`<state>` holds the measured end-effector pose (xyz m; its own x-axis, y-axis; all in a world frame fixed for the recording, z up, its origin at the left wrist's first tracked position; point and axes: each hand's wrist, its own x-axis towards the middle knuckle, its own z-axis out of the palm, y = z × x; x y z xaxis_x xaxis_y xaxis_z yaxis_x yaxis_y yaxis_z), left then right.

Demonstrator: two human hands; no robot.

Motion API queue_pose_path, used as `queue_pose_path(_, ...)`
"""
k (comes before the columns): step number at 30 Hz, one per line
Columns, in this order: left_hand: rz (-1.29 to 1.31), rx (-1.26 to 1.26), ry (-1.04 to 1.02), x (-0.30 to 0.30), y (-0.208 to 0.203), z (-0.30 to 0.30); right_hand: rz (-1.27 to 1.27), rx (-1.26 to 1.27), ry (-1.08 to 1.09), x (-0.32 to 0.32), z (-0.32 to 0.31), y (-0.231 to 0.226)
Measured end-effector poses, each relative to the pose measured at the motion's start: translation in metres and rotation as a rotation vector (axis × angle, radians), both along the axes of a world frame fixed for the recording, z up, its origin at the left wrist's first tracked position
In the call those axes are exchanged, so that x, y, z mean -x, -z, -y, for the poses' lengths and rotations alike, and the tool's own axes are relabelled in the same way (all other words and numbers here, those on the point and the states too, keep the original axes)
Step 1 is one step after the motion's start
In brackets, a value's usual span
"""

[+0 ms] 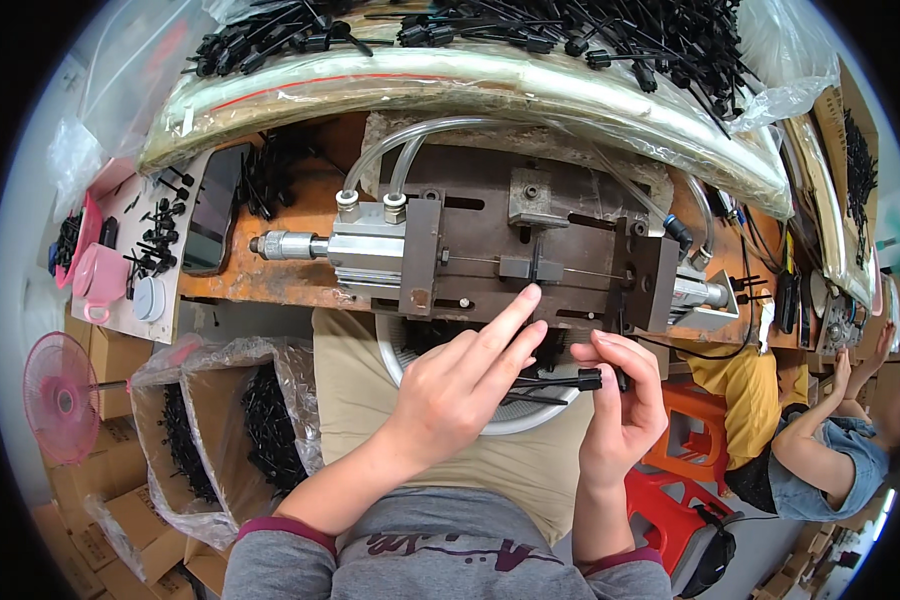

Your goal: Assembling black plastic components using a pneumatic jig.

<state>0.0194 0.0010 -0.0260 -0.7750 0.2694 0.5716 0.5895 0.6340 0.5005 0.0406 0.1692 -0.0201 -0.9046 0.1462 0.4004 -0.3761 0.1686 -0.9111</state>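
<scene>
Left hand (460, 385): fingers extended and together, index tip touching the metal fixture (510, 255) just ahead. Right hand (620, 400): upright, pinching a black connector piece (570, 381) between both hands.

A worn orange-brown wooden counter (270, 285) runs across the frame's middle. At centre it carries a dark steel fixture plate with a silver pneumatic cylinder (490, 250). A black smartphone (213, 208) lies at upper left, loose black plastic connector parts (160, 235) beside it.
</scene>
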Motion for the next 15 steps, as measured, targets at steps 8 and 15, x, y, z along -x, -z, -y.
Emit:
queue_pose_path(8,-0.020,0.232,-0.027,0.002,-0.002,0.000,-0.006,-0.018,0.031,-0.005,-0.006,-0.001)
queue_pose_path(15,0.048,0.224,-0.025,0.007,-0.010,-0.002,0.081,-0.021,-0.104,-0.003,-0.004,-0.004)
